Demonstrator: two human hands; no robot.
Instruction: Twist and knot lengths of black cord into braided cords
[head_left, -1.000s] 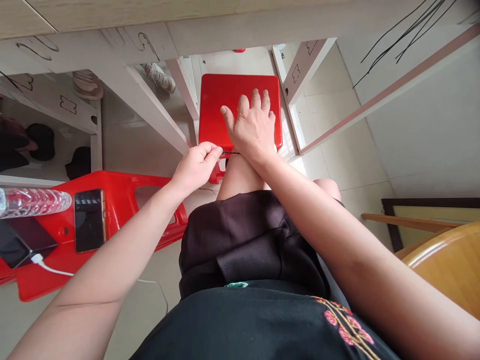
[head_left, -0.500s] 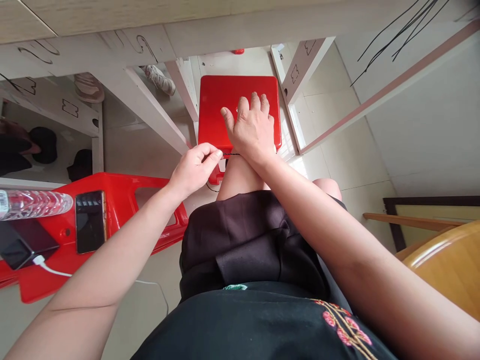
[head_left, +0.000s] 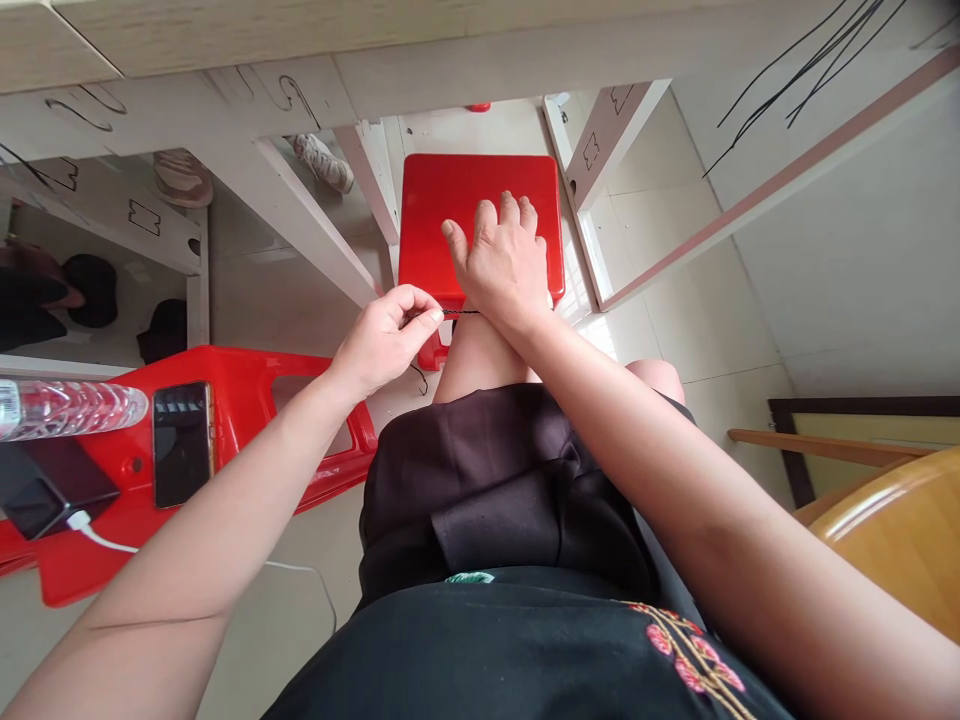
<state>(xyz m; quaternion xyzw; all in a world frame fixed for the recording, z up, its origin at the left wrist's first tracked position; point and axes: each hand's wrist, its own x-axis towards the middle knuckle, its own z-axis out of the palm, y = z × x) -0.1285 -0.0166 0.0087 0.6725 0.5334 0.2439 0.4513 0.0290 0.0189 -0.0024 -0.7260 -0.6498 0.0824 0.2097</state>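
A thin twisted black cord [head_left: 460, 312] stretches across my bare thigh near the knee. My left hand [head_left: 394, 335] pinches one end of it between thumb and fingers, left of the leg. Below that hand dangles a loose, bent black strand [head_left: 421, 380]. Palm down over the knee lies my right hand [head_left: 504, 255], fingers extended and somewhat apart, crossing the line of the cord. What lies beneath the right palm is hidden. Beyond the fingers is the red stool [head_left: 435, 215].
To the left a red plastic stool [head_left: 247, 400] bears a phone [head_left: 182, 445], a clear bottle [head_left: 82, 408] and a dark box [head_left: 52, 485] with a white cable. A table edge [head_left: 450, 30] runs overhead. Wooden chair [head_left: 900, 540] at right; another person's shoes [head_left: 326, 163] beyond.
My left hand has shifted very slightly left and the strand under it hangs differently, its tip now bent. The right hand keeps almost the same place on the knee.
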